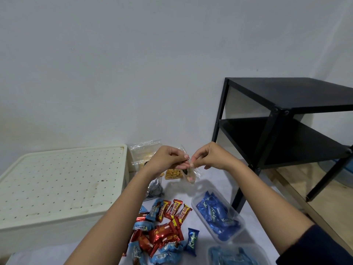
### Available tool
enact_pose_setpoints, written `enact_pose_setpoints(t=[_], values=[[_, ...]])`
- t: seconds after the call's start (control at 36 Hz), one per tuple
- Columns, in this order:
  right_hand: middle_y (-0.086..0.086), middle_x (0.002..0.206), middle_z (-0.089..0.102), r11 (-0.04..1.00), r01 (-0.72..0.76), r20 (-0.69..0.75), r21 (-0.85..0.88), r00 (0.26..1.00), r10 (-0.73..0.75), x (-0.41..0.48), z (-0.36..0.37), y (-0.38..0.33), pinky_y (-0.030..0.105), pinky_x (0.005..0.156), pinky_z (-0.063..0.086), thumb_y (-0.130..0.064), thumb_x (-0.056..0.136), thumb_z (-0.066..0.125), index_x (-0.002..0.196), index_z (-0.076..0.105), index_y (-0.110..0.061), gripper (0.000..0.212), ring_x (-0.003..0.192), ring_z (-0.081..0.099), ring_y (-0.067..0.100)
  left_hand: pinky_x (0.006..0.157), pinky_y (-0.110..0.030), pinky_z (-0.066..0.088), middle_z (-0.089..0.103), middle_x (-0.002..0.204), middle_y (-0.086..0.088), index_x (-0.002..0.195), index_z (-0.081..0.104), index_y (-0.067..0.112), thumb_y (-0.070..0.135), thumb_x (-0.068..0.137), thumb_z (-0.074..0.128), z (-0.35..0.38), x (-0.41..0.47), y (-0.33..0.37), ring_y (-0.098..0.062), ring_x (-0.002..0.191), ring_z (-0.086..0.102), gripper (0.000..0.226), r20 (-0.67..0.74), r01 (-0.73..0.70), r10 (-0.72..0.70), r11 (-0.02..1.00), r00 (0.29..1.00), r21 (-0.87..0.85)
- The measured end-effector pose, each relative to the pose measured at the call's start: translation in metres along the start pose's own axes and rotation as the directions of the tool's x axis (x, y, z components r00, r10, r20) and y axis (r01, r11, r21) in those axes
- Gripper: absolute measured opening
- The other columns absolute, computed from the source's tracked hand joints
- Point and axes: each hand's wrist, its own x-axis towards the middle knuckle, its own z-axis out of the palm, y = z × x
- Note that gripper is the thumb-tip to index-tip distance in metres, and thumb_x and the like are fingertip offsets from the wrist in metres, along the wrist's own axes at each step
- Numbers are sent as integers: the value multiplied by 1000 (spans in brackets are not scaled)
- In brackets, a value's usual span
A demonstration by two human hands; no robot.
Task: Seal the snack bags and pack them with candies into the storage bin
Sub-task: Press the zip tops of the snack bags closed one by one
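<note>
Hands: left hand point(168, 159) and right hand point(208, 156) meet above the white floor covering point(219, 180), fingertips pinched on the top edge of a small clear snack bag point(189, 174) that hangs between them, dark and pink pieces inside.
Far left: cream perforated box point(61, 180) stands against the wall.
Behind the hands: clear snack bags point(143, 152) lie by the wall, just beside the box's right corner; one bag of tan nuts point(172, 174) shows under the left hand.
Under the left forearm: a bag of black-and-white spiral sweets point(154, 189).
Near edge, centre: loose candies point(162, 226) in red and pale-blue wrappers lie heaped on the covering; one dark-blue candy bar point(193, 240) lies at the heap's right side.
Right of the heap: clear storage bin point(219, 213), holding blue-wrapped candies; a second clear container point(236, 253) of blue packets sits at the bottom edge.
Far right: black two-tier shelf point(286, 119) stands in the corner.
</note>
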Motion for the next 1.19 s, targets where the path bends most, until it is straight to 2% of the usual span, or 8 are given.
enact_pose_setpoints(t=[0.14,0.31,0.47,0.75,0.89,0.97,1.06,1.19], values=[[-3,73,70,992,-5,24,125,1000,2,-1,-2,4,18,61,48,-13,79,74,82,72,-15,5,67,63,0,63,-15,57,69,76,-15,95,65,-10,0,88,58,-4,1,2,-9,62,69,14,-17,-43,43,999,999,22],[-5,75,68,978,-47,124,205,992,22,1,-2,6,18,58,48,-15,88,63,82,66,-18,7,74,64,3,68,-16,57,72,74,-11,91,67,-4,0,86,60,-8,2,-1,-11,69,70,10,11,-84,84,996,996,16],[-5,73,61,957,-34,121,287,993,-1,8,3,7,21,58,48,-13,90,56,80,60,-17,12,71,58,4,67,-15,56,72,71,-6,92,66,-5,-2,87,58,-9,2,-1,-9,68,70,10,8,-114,114,993,993,19],[-2,74,62,986,64,36,155,997,-70,17,12,9,21,52,48,-12,92,53,84,57,-11,9,68,59,5,66,-16,56,69,79,-16,91,67,-3,-1,86,61,-11,8,-3,-10,67,70,8,-2,-73,73,989,997,131],[-1,73,57,947,68,17,315,997,-77,17,10,10,22,50,49,-4,92,49,77,55,-12,18,70,55,8,67,-15,56,72,74,-10,89,68,0,0,86,61,-9,7,0,-10,68,70,8,19,-112,111,989,994,99],[1,73,57,924,58,29,377,997,-74,14,9,12,22,50,50,-4,92,49,79,55,-10,16,70,55,8,67,-15,56,71,73,-9,90,68,-2,0,86,60,-7,8,2,-9,68,70,9,32,-126,123,987,992,103],[3,74,57,950,59,50,307,996,-78,14,5,12,24,51,52,-5,92,50,81,55,-8,13,70,56,9,66,-15,56,71,72,-8,91,66,-6,-1,87,60,-3,9,2,-8,66,70,10,55,-125,118,982,991,142],[1,73,59,972,82,59,220,994,-97,13,-3,11,25,51,53,-10,92,53,83,57,-6,11,69,58,7,69,-18,57,71,72,-7,88,68,-1,0,86,61,0,12,3,-10,68,70,7,80,-117,104,977,991,177]])
